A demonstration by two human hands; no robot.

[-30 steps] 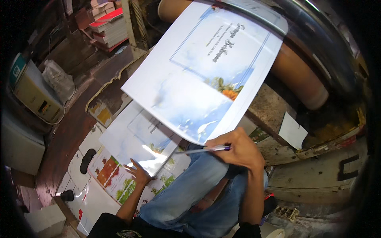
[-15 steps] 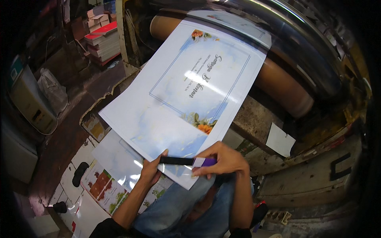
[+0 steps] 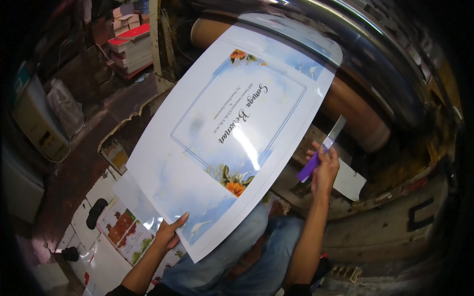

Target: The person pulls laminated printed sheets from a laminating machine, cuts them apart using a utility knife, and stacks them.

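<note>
A large printed sheet (image 3: 207, 98), white with a pale blue design, orange flowers and dark lettering, comes off the rollers of a machine toward my lap. My left hand (image 3: 169, 236) is closed on its near left edge, thumb on top. To the right of the sheet, my right hand (image 3: 324, 165) grips a cutter knife (image 3: 311, 165) by its purple handle. Its flat metal blade points up and away, near the brown roller and apart from the sheet. Beneath the printed sheet, left of it, lies another glossy sheet (image 3: 136, 200), partly covered.
A shiny metal roller (image 3: 375, 44) and a brown roller (image 3: 353, 108) span the far side. Several red-topped book stacks (image 3: 131, 47) stand far left. A white paper piece (image 3: 349, 180) lies beyond my right hand. Colourful prints (image 3: 123, 232) lie at lower left.
The sheet has come further toward me. My right hand has left its near edge and swung up and right with the cutter knife; my left hand moved nearer and left.
</note>
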